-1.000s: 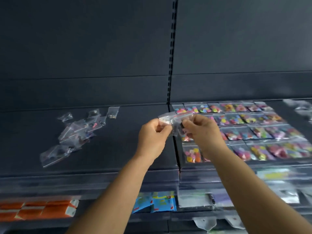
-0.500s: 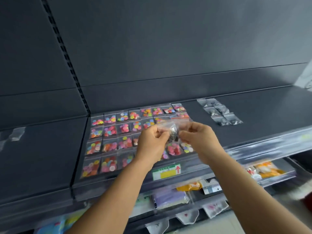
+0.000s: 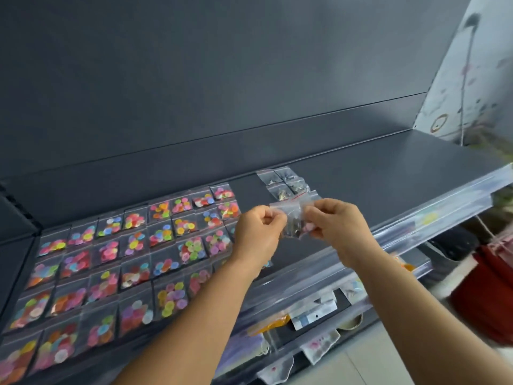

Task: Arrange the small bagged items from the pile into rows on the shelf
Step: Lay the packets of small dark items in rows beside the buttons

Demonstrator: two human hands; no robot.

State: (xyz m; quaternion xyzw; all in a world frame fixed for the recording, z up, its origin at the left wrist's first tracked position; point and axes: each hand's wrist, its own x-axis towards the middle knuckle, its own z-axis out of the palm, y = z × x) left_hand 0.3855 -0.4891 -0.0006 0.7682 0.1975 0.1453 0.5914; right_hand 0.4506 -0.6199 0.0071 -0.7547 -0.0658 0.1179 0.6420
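A small clear zip bag (image 3: 291, 218) with dark little pieces inside hangs between my two hands above the dark shelf (image 3: 388, 173). My left hand (image 3: 259, 234) pinches its left top corner and my right hand (image 3: 336, 226) pinches its right side. Just behind the hands lies a short block of similar clear bags (image 3: 283, 183) in two rows. Rows of bags with colourful discs (image 3: 133, 257) cover the shelf to the left. The loose pile is out of view.
A clear plastic price rail (image 3: 416, 232) runs along the shelf's front edge. Lower shelves hold orange and white packets (image 3: 311, 318). A red container (image 3: 488, 295) stands at lower right. The dark back panel rises behind the shelf.
My view has swung right from the loose pile to the shelf's right part. Both hands have carried the bag rightward, close to the block of clear bags.
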